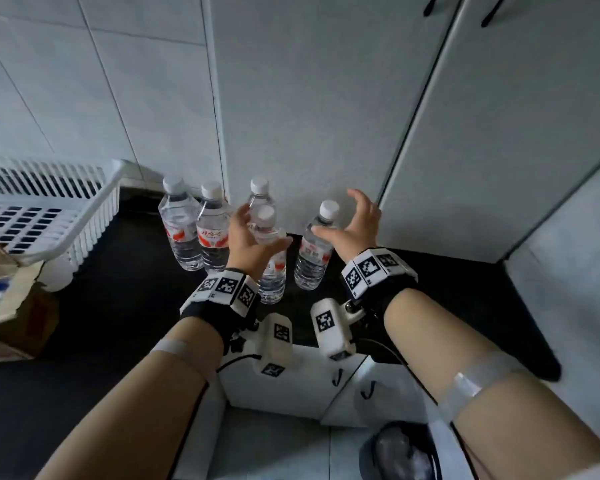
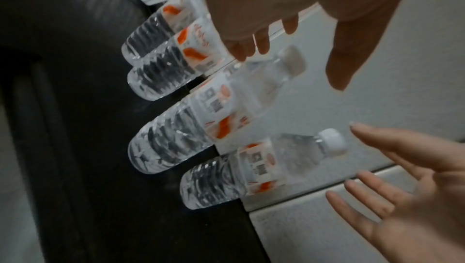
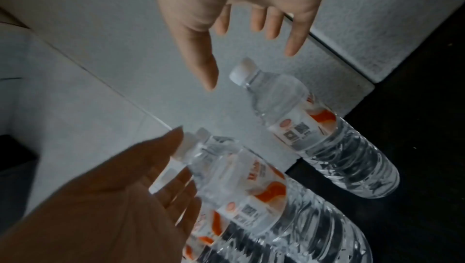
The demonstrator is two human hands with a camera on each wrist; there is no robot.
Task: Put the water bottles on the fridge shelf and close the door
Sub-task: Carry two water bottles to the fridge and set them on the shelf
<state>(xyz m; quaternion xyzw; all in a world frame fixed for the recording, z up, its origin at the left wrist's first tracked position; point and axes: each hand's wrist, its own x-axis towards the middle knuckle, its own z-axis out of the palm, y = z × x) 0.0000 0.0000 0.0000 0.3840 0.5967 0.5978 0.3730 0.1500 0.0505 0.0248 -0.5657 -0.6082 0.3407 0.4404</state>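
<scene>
Bottles, five of them, stand upright on the dark bench (image 1: 125, 306) against the white door (image 1: 309, 116). Left hand (image 1: 248, 239) spreads its fingers around the nearest bottle (image 1: 271, 258) (contact unclear); right hand (image 1: 355, 221) at 3 o'clock, fingers loosely spread, holds nothing beside the rightmost bottle (image 1: 314, 251).

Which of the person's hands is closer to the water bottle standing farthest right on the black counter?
Right. The right hand hovers open around that bottle, near its cap. The left hand is farther off, reaching around the neighbouring front bottle.
</scene>
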